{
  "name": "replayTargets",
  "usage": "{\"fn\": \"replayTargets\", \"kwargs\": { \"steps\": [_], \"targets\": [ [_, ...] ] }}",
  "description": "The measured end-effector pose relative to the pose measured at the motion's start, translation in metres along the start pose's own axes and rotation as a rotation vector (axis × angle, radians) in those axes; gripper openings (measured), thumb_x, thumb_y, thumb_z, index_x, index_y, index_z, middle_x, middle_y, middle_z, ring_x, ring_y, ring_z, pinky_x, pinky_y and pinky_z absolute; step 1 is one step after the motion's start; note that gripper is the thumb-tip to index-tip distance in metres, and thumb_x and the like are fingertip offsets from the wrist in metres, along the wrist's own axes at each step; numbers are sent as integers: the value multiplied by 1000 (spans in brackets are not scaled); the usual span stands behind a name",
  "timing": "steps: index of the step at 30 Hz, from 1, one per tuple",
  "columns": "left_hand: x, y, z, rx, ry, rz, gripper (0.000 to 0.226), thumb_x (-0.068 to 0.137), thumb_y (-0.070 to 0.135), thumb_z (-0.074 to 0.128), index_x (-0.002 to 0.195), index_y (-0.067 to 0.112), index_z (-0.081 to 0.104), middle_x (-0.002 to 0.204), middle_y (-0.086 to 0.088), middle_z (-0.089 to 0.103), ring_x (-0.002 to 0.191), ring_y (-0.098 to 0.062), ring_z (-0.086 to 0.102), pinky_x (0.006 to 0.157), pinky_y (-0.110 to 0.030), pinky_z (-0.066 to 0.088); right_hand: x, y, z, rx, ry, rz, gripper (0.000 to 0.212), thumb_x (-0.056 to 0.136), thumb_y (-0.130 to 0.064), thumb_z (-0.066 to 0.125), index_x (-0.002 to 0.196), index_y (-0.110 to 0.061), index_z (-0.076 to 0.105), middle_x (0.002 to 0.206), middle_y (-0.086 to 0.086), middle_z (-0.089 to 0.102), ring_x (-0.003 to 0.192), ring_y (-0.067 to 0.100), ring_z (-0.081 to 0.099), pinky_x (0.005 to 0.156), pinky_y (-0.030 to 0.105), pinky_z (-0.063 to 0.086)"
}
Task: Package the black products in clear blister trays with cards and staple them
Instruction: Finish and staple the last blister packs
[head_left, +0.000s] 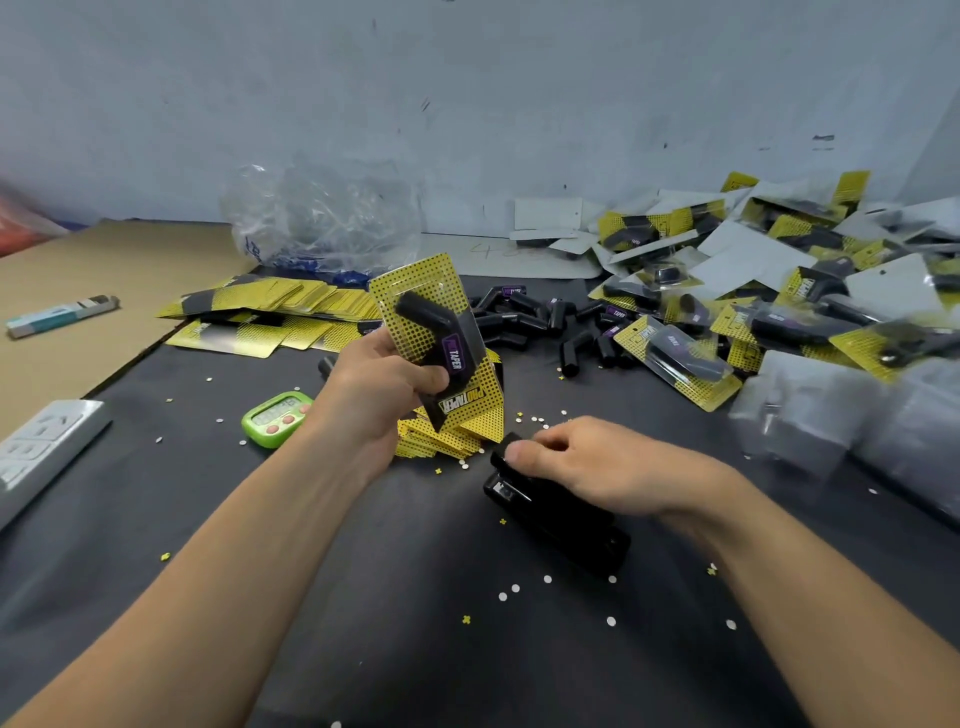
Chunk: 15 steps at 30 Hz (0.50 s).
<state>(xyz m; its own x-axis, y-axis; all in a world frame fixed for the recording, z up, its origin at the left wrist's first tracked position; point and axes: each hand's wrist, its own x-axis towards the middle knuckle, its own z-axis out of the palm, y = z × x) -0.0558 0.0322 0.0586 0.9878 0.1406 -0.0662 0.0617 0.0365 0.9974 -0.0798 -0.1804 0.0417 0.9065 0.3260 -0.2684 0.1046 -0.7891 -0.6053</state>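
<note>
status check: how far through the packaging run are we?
Done: a big pile of finished packs at the right. In hand: left hand holds an assembled pack; right hand grips the stapler; staples on that pack can't be made out. Left: loose black products and spread yellow cards remain, so plenty to go.

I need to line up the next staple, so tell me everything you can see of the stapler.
The stapler is black and glossy, plastic by the look, with a small pale mark near its front. It lies flat on the dark table, front end pointing away and left toward the pile of yellow cards. It looks closed, and no card seems to be in it. The right hand rests on top, thumb on the front end, fingers curled over the far side.
</note>
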Motion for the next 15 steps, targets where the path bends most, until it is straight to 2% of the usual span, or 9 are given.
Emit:
{"fn": "replayTargets", "kwargs": {
  "steps": [2,3,4,6,9,11,13,15],
  "targets": [
    [-1,1,1,-3,22,9,35,84,-22,61,103,6,69,99,-14,79,102,-37,74,99,-51,53,-3,-10,3,-103,-51,30,62,82,-82,53,103,-26,71,99,-9,69,93,7,63,80,29,51],
    [-2,1,1,-5,28,11,35,84,-22,61,102,7,69,100,-14,79,103,-37,74,100,-50,54,-5,-15,7,-144,-76,46,70,77,-87,54,106,-25,71,105,-5,70,96,12,65,86,33,54],
    [-2,0,1,-2,30,12,35,84,-22,61,101,7,70,99,-14,79,103,-37,73,99,-51,54,-7,-19,11,-179,-95,58,79,69,-91,55,105,-23,71,104,-1,71,95,16,67,88,38,56],
    [-2,-1,1,0,34,13,34,84,-22,62,100,7,69,97,-14,78,104,-40,72,100,-55,53,-11,-25,22,-242,-78,58,88,52,-97,54,99,-23,69,98,-1,70,86,18,68,82,42,59],
    [-2,-4,3,-15,32,12,33,83,-21,63,101,6,68,101,-16,77,106,-41,71,98,-53,54,-11,-24,30,-298,20,22,85,44,-97,57,91,-27,64,90,-6,66,78,17,65,72,38,58],
    [-3,-5,5,-44,18,16,33,83,-21,62,101,6,69,101,-17,77,105,-39,72,91,-48,56,-9,-17,26,-213,73,33,80,45,-95,59,88,-28,66,86,-9,68,77,14,66,70,38,58],
    [-4,-5,4,-117,-11,8,34,85,-20,61,107,4,68,101,-15,78,103,-34,74,84,-42,57,-7,-11,18,-83,139,20,73,48,-92,62,86,-30,67,83,-10,70,73,4,66,66,30,56],
    [-4,-2,2,-217,-48,-4,33,87,-18,60,113,2,66,101,-14,79,100,-31,75,85,-40,57,-4,-6,12,89,220,-14,67,50,-87,66,88,-31,67,82,-11,72,74,0,67,66,26,53]
  ]
}}
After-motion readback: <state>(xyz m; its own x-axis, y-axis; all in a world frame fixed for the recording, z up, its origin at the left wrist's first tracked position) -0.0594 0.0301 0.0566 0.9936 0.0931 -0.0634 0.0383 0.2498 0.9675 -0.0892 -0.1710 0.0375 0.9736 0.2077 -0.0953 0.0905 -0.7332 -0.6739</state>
